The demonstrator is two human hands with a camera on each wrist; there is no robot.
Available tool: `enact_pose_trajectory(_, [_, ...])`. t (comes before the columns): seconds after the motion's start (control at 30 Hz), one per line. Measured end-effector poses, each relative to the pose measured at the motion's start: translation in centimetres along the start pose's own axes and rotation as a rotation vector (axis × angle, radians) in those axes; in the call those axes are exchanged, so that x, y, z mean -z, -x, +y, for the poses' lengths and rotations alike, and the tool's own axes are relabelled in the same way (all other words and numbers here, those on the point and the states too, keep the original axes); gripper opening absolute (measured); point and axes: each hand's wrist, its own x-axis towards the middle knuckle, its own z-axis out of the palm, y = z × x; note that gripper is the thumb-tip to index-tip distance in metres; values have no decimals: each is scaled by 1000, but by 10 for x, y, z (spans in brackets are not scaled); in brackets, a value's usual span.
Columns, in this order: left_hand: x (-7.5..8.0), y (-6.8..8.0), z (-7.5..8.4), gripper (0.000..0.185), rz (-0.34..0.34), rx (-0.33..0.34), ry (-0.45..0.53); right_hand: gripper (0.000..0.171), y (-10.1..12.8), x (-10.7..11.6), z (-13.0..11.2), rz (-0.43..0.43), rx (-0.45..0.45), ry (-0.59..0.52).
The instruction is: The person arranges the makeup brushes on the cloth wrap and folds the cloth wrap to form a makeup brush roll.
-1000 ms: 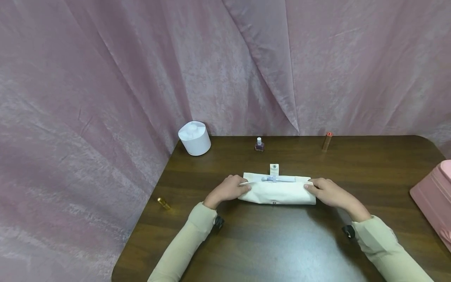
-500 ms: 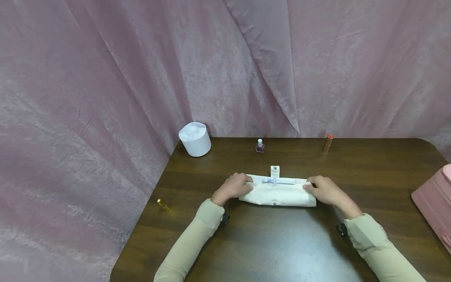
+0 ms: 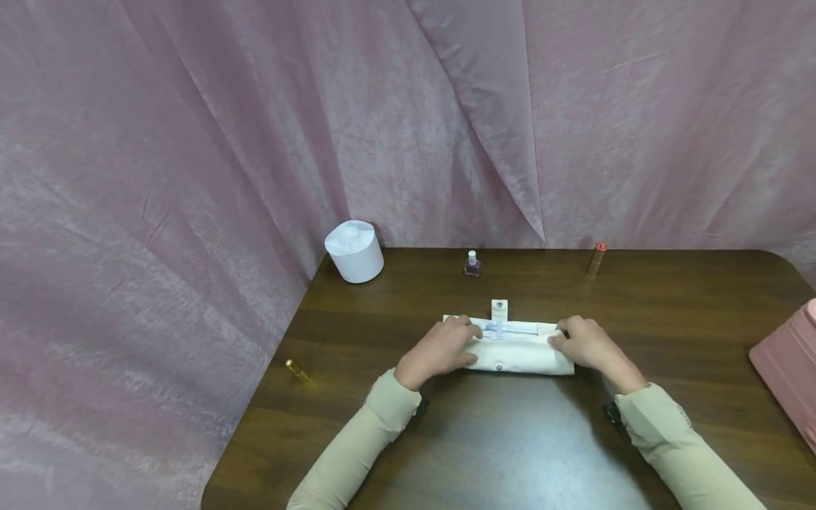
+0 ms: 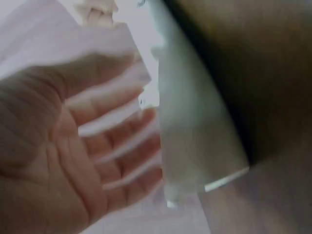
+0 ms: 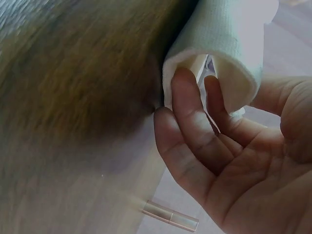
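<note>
A white cloth roll-up pouch lies folded over on the table, its snap strap pointing to the back. Slim pale stick-like items show along its open fold; their kind is unclear. My left hand is over the pouch's left part, and in the blurred left wrist view its fingers are spread beside the cloth, not closed round it. At the right end, my right hand pinches the folded edge, with the thumb outside and fingertips inside the rolled cloth.
Along the back of the brown table stand a tissue roll, a nail polish bottle and a lipstick tube. A small gold tube lies at the left; a pink case is at the right edge.
My left hand has come off the pouch's left end and slid right across its top. The right hand stays at the right end. The fold's middle lies a little lower, showing more of the stick-like items.
</note>
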Motion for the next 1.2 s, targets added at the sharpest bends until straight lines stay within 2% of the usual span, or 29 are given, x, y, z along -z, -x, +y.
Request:
enact_pose_trajectory(0.07, [-1,2,6,32,-16,-77,-17,27,0,0,0,10,-1,-1])
enact_pose_trajectory(0.13, [-2,3,8,29,-16,-117,-29,25,0,0,0,22,2,-1])
enact_pose_trajectory(0.3, [-5,2,9,24,8,-131,-23,26,3,1,-7,69,4,16])
enact_pose_trajectory(0.43, [-8,1,10,25,3,-132,-18,32,11,3,-22,139,1,44])
enact_pose_trajectory(0.57, [-11,1,10,27,-1,-127,-19,33,16,2,-41,231,77,85])
enact_pose_trajectory(0.63, [-11,2,10,28,-2,-128,-20,32,18,-3,-47,223,162,106])
enact_pose_trajectory(0.73, [-11,2,10,30,-9,-125,-21,34,18,-13,-54,148,278,140])
enact_pose_trajectory(0.8, [-11,2,10,33,-5,-117,-23,38,17,-21,-56,100,318,171])
enact_pose_trajectory(0.97, [-16,0,12,40,10,-98,-32,46,13,-34,-56,75,332,262])
enact_pose_trajectory(1.07, [-19,0,12,41,18,-102,-37,43,11,-37,-55,86,349,278])
enact_pose_trajectory(1.2, [-19,-2,10,31,36,-122,-40,35,9,-36,-53,107,380,262])
